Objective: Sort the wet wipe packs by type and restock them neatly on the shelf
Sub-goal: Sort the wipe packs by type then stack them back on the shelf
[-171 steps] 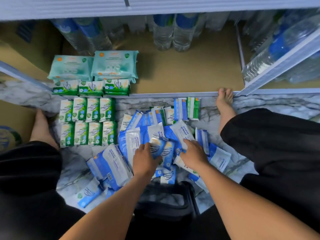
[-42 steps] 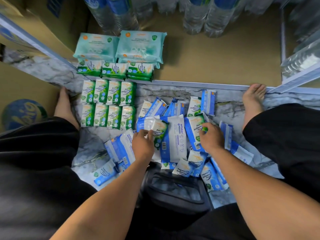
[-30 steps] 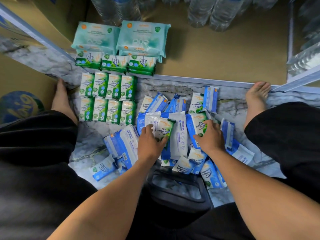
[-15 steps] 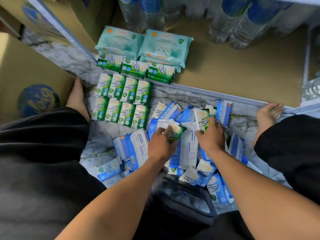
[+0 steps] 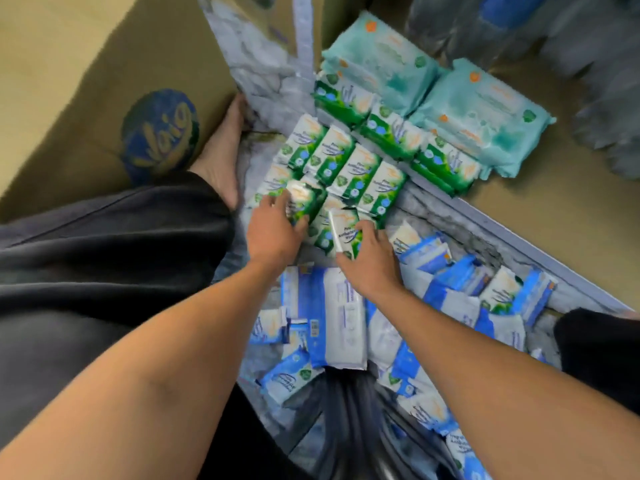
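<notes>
My left hand [image 5: 275, 230] grips a small green wipe pack [image 5: 302, 199] over the near-left corner of the sorted green packs [image 5: 349, 169] on the marble floor. Just to its right, my right hand [image 5: 369, 263] holds a second small green pack [image 5: 344, 232], tilted on edge, over the near row of that group. On the brown shelf board, three wider green packs [image 5: 394, 136] line the front edge, with two large teal packs [image 5: 474, 114] behind them. A loose heap of blue and white packs [image 5: 349, 317] covers the floor under my right forearm.
Water bottles [image 5: 595, 46] stand at the back of the shelf. A cardboard box with a blue logo [image 5: 159, 129] sits to the left beside my bare left foot [image 5: 221, 161]. A black bag [image 5: 349, 420] lies between my knees. The shelf's metal front rail [image 5: 491, 226] runs diagonally.
Both hands lifted a green pack each out of the blue heap and carried them left to the sorted green group. My head turned left, so the scene looks rotated.
</notes>
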The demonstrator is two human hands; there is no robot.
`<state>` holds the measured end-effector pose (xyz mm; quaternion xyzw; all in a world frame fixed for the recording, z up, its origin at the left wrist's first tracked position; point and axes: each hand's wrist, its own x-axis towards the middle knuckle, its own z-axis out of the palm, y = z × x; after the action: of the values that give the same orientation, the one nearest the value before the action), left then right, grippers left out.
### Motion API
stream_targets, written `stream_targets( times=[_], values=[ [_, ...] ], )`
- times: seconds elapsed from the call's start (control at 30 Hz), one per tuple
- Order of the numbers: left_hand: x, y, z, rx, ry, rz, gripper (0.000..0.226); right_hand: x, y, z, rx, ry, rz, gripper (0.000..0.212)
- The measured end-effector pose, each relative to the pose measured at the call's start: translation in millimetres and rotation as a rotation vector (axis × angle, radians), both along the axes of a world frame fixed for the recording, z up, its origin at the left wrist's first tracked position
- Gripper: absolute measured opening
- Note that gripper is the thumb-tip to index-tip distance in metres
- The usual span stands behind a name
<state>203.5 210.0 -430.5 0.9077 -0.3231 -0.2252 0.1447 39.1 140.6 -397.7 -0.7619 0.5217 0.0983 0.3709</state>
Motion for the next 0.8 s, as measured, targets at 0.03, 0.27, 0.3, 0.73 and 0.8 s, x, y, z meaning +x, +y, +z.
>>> stream_targets(
  times=[0.03, 0.27, 0.3, 0.73, 0.8],
  values=[
    [11, -3, -4, -0.011, -0.009, 0.015, 0.046, 12, -2, -3, 0.008, 0.021, 0.013, 0.053],
    [67, -27, -26, 0.003, -0.021, -0.008, 0.051, 72, -24, -22, -0.045, 0.04, 0.079, 0.057],
    [72, -29, -30, 0.025, -0.009, -0.014, 0.049, 78, -25, -24, -0.047, 0.026, 0.101, 0.057],
    [85, -8, -56, -0.172, 0.153, -0.019, 0.045, 81, 3, -44, -0.312, 0.355, 0.74, 0.081],
    [86, -7, -57, -0.196, 0.154, -0.013, 0.044, 81, 4, -49, -0.314, 0.366, 0.786, 0.085]
  ],
)
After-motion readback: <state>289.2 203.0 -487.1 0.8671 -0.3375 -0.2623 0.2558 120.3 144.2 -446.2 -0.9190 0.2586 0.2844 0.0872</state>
